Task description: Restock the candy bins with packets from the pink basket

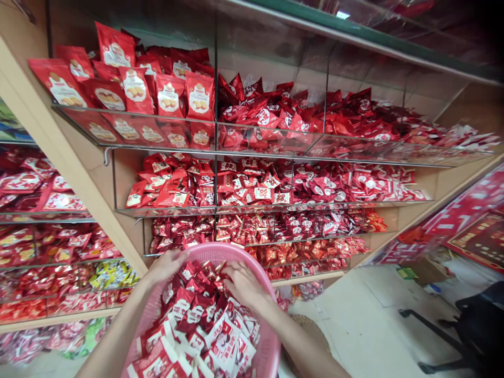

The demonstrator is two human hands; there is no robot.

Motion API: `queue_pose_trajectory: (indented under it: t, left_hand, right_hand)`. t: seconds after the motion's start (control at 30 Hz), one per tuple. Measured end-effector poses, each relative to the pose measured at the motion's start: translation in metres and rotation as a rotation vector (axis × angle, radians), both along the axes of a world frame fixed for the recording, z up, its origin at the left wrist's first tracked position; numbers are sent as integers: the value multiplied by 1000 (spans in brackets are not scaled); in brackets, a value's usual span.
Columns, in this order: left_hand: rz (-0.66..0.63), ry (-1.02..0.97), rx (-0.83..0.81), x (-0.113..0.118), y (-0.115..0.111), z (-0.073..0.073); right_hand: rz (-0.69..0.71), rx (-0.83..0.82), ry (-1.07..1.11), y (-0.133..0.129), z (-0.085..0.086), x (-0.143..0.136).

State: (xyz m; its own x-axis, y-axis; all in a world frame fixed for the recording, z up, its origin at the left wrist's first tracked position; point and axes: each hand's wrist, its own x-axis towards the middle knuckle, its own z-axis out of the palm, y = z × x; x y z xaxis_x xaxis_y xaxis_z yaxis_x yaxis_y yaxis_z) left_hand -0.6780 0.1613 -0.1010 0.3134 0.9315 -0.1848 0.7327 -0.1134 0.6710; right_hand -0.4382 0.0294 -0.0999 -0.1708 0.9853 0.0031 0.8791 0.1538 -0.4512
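Two hands, one pink basket, many red packets

The edge cuts the pink basket at six o'clock and a blurred dark object at four.

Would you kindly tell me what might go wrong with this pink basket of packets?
The pink basket is loaded with loose packets, so tilting it might spill some. The left hand is at the basket's rim; a weak hold there could let it tip. The right hand, among the packets, might crush some.
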Motion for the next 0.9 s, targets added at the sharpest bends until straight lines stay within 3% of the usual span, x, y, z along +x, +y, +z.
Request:
queue_pose_trajectory:
  t: [0.1, 0.37, 0.57, 0.9]
  left_hand:
    - [0, 10, -7, -1, -1, 1]
    - [-1, 66, -2, 1, -5, 8]
    - [24, 9, -15, 0, -6, 8]
    - [-7, 37, 0, -2, -3, 3]
  right_hand:
    - [48, -31, 34, 9, -6, -4]
    - [-128, -49, -71, 37, -8, -29]
    - [-215, -2, -48, 43, -5, -37]
    - [-109, -37, -26, 41, -6, -32]
